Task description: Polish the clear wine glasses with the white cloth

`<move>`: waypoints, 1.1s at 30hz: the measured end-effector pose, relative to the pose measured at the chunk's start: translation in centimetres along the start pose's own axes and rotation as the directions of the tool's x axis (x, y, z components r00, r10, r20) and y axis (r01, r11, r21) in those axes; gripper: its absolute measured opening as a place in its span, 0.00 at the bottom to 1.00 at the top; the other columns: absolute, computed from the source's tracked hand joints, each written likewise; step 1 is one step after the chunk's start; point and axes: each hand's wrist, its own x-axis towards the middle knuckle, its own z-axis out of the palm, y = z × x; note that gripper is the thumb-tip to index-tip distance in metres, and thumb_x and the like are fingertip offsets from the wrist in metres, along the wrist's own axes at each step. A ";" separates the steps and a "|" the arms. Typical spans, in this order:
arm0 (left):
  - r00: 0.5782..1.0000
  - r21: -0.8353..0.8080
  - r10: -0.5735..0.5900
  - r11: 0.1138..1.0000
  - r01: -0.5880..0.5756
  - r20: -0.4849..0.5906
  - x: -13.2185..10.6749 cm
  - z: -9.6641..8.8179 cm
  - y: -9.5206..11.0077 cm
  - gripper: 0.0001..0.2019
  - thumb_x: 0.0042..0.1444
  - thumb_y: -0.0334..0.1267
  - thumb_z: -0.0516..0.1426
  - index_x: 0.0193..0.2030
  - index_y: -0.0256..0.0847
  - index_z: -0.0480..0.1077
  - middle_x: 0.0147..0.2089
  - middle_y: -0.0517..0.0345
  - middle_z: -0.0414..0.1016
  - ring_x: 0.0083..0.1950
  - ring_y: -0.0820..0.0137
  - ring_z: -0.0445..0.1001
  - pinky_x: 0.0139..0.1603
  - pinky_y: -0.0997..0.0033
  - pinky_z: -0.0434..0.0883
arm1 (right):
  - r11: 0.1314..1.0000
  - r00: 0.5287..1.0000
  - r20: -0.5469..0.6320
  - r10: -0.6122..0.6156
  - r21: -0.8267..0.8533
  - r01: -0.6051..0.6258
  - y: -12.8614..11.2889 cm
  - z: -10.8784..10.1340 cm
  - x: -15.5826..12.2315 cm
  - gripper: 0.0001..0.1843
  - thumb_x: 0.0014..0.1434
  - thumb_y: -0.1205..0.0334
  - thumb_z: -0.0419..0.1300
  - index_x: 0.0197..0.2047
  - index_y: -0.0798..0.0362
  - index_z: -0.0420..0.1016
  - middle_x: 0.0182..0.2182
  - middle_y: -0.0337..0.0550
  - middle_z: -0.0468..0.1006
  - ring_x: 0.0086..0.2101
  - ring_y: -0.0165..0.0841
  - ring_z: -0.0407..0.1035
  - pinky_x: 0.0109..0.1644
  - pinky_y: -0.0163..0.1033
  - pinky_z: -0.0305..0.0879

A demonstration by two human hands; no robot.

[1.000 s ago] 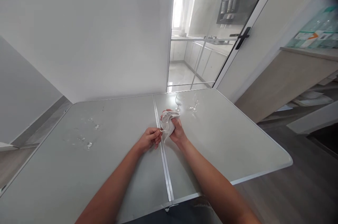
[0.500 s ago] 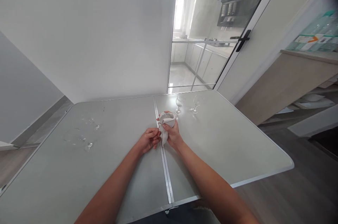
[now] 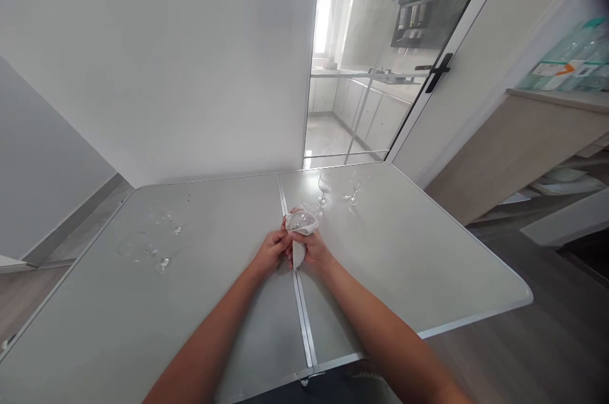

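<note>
A clear glass (image 3: 301, 221) is held over the table's centre seam, its rounded bowl showing inside a white cloth (image 3: 299, 255). My right hand (image 3: 318, 248) is closed around the cloth and the bowl. Against the lower left of the bundle, my left hand (image 3: 275, 250) has its fingers closed on the glass; the stem is hidden behind fingers and cloth. Just beyond the hands stands an upright stemmed glass (image 3: 323, 191), with another stemmed glass (image 3: 353, 189) to its right.
Two more clear glasses lie on their sides on the left of the table, one nearer (image 3: 147, 250) and one farther back (image 3: 166, 220). The pale table (image 3: 404, 252) meets a white wall and a glazed door (image 3: 361, 74). Plastic bottles (image 3: 566, 65) sit on a shelf at right.
The cloth has opened around the glass, so its clear bowl now shows at the top. My left hand has moved slightly right, closer against my right hand.
</note>
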 end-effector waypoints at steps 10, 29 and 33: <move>0.999 0.222 0.052 0.974 -0.049 -0.009 -0.6 0.4 0.5 0.22 0.60 0.55 0.59 0.25 0.39 0.64 0.22 0.61 0.62 0.22 0.73 0.64 0.24 0.72 0.65 | 0.995 0.994 -0.039 -0.104 -0.001 0.104 -2.2 -0.5 0.4 0.29 0.39 0.63 0.74 0.46 0.45 0.72 0.45 0.42 0.79 0.46 0.41 0.75 0.41 0.41 0.74; 0.881 0.700 0.468 0.649 -0.296 -0.062 0.0 0.1 -1.1 0.11 0.62 0.34 0.53 0.47 0.41 0.74 0.41 0.53 0.78 0.42 0.62 0.74 0.47 0.64 0.69 | 0.885 0.974 -0.122 -0.191 -0.451 0.117 1.9 -0.6 1.3 0.19 0.46 0.53 0.74 0.40 0.52 0.80 0.35 0.45 0.83 0.38 0.38 0.76 0.48 0.44 0.73; 0.806 0.760 0.571 0.590 -0.274 -0.153 -0.4 0.0 -0.7 0.12 0.63 0.35 0.53 0.51 0.43 0.73 0.48 0.50 0.77 0.50 0.59 0.74 0.54 0.58 0.69 | 0.846 0.968 -0.113 -0.225 -0.516 0.137 1.6 -1.0 1.6 0.18 0.51 0.50 0.71 0.40 0.52 0.82 0.36 0.44 0.82 0.37 0.37 0.74 0.47 0.42 0.70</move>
